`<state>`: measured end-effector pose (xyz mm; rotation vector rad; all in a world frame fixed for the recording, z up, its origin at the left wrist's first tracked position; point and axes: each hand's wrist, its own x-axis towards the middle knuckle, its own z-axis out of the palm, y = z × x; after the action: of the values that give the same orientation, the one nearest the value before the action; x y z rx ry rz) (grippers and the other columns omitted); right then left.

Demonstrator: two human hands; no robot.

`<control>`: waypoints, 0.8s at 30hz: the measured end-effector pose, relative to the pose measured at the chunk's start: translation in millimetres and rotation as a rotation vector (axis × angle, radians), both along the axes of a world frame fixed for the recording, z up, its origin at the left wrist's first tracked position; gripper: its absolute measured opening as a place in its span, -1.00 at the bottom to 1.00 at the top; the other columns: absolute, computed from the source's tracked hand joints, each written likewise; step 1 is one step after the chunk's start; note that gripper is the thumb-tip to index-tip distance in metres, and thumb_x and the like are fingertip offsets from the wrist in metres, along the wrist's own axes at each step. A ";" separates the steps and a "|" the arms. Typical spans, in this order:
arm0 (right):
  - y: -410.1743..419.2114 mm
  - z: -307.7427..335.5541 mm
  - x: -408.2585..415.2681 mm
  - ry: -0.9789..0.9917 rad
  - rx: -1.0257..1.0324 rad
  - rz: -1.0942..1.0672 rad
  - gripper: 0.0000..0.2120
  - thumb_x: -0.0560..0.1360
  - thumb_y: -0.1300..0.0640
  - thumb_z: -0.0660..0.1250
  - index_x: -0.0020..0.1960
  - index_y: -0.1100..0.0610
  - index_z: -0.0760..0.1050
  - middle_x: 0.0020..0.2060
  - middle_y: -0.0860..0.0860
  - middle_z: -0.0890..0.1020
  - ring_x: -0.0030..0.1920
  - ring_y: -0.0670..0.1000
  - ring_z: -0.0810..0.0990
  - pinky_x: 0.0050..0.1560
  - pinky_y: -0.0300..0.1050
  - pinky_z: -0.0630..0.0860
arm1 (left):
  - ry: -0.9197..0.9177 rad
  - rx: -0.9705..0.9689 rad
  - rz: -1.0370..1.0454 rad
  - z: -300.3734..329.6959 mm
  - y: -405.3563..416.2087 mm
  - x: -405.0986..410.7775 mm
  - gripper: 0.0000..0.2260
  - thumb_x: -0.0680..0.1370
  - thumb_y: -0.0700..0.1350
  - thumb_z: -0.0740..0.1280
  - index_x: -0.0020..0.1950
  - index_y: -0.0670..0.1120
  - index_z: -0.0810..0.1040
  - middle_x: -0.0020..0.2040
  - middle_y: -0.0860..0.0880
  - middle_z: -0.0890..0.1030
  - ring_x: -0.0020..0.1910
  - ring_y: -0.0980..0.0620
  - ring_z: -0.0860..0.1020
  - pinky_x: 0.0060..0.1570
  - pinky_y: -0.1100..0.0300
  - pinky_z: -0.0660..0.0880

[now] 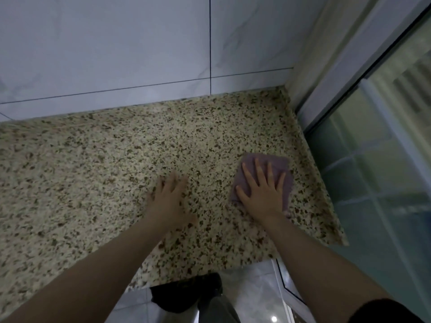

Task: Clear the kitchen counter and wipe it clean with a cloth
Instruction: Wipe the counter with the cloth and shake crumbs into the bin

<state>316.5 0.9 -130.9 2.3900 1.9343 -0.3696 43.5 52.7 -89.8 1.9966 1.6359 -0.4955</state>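
A folded purple cloth [268,160] lies flat on the speckled beige stone counter [105,164], close to its right edge. My right hand [262,191] presses down on the cloth with fingers spread, covering most of it. My left hand [170,194] rests on the bare counter to the left of the cloth, fingers apart and blurred, holding nothing. No other objects show on the counter.
White marble-look wall tiles [116,50] rise behind the counter. A glass sliding door with a white frame [373,148] runs along the counter's right end. Below the front edge are a pale tiled floor [251,290] and my dark clothing [186,292].
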 end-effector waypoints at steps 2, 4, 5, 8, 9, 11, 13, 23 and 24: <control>37.5 -1.8 19.8 -0.009 -0.016 0.008 -0.32 0.49 -0.38 -0.19 0.56 -0.28 -0.29 0.59 -0.11 -0.27 0.59 0.14 -0.28 0.47 0.40 -0.30 | 0.025 0.000 -0.014 -3.8 2.5 -1.1 0.12 0.25 0.44 0.40 0.51 0.30 -0.33 0.56 0.14 -0.37 0.56 -0.16 -0.31 0.47 -0.33 -0.01; 68.5 0.4 35.5 -0.020 -0.019 0.020 -0.32 0.48 -0.38 -0.20 0.55 -0.30 -0.29 0.59 -0.11 -0.25 0.59 0.16 -0.26 0.47 0.40 -0.30 | 0.027 -0.009 -0.031 -1.4 2.5 -2.8 0.13 0.24 0.46 0.40 0.51 0.31 -0.34 0.55 0.15 -0.39 0.55 -0.17 -0.32 0.46 -0.34 0.03; 86.5 -0.2 42.8 -0.024 -0.019 0.031 -0.32 0.47 -0.39 -0.20 0.55 -0.30 -0.28 0.60 -0.11 -0.23 0.59 0.16 -0.24 0.48 0.39 -0.30 | 0.028 -0.024 -0.032 -1.9 4.8 -2.7 0.13 0.23 0.46 0.40 0.51 0.30 -0.34 0.54 0.14 -0.41 0.55 -0.18 -0.32 0.46 -0.34 0.04; 127.6 0.8 56.5 -0.026 -0.010 0.042 -0.31 0.46 -0.40 -0.18 0.54 -0.32 -0.28 0.60 -0.12 -0.20 0.60 0.16 -0.19 0.49 0.35 -0.29 | 0.037 -0.020 -0.060 2.4 5.1 -0.8 0.14 0.23 0.48 0.38 0.52 0.27 -0.35 0.55 0.09 -0.41 0.55 -0.21 -0.30 0.47 -0.34 0.04; 140.2 1.0 59.7 -0.018 -0.006 0.048 -0.31 0.46 -0.40 -0.18 0.54 -0.32 -0.28 0.60 -0.12 -0.19 0.60 0.17 -0.18 0.49 0.35 -0.28 | 0.036 -0.014 -0.065 3.4 4.7 -0.7 0.14 0.24 0.48 0.38 0.52 0.26 -0.35 0.55 0.08 -0.41 0.55 -0.22 -0.30 0.47 -0.34 0.03; 161.4 1.2 64.5 -0.025 0.003 0.066 -0.29 0.45 -0.40 -0.18 0.55 -0.30 -0.26 0.61 -0.10 -0.16 0.60 0.18 -0.14 0.50 0.36 -0.24 | 0.036 -0.006 -0.068 5.7 4.1 -0.9 0.13 0.26 0.48 0.37 0.53 0.24 -0.35 0.55 0.06 -0.40 0.55 -0.23 -0.31 0.47 -0.33 -0.01; 180.4 1.1 67.8 -0.045 0.005 0.072 -0.29 0.44 -0.40 -0.18 0.56 -0.30 -0.25 0.61 -0.10 -0.14 0.60 0.18 -0.14 0.50 0.37 -0.20 | 0.036 -0.001 -0.076 6.2 3.7 -0.6 0.13 0.27 0.47 0.36 0.52 0.24 -0.37 0.55 0.06 -0.41 0.55 -0.23 -0.32 0.47 -0.33 -0.02; 188.3 -1.5 43.4 -0.062 0.039 0.125 -0.31 0.50 -0.33 -0.17 0.60 -0.21 -0.14 0.62 0.00 -0.07 0.59 0.24 -0.09 0.53 0.34 -0.12 | 0.010 -0.013 -0.068 6.1 1.6 -1.7 0.12 0.29 0.42 0.40 0.53 0.23 -0.36 0.56 0.06 -0.40 0.54 -0.22 -0.33 0.46 -0.35 -0.05; 173.2 0.1 28.3 -0.062 0.062 0.174 -0.33 0.53 -0.32 -0.16 0.60 -0.18 -0.14 0.62 0.01 -0.07 0.59 0.24 -0.10 0.53 0.32 -0.11 | 0.017 -0.016 -0.074 7.1 2.5 -1.2 0.12 0.29 0.42 0.40 0.53 0.23 -0.36 0.56 0.05 -0.40 0.54 -0.22 -0.33 0.47 -0.35 -0.04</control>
<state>344.7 174.1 -130.8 2.2158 2.1349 -0.2269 42.3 55.1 -82.7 2.0518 1.5681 -0.5523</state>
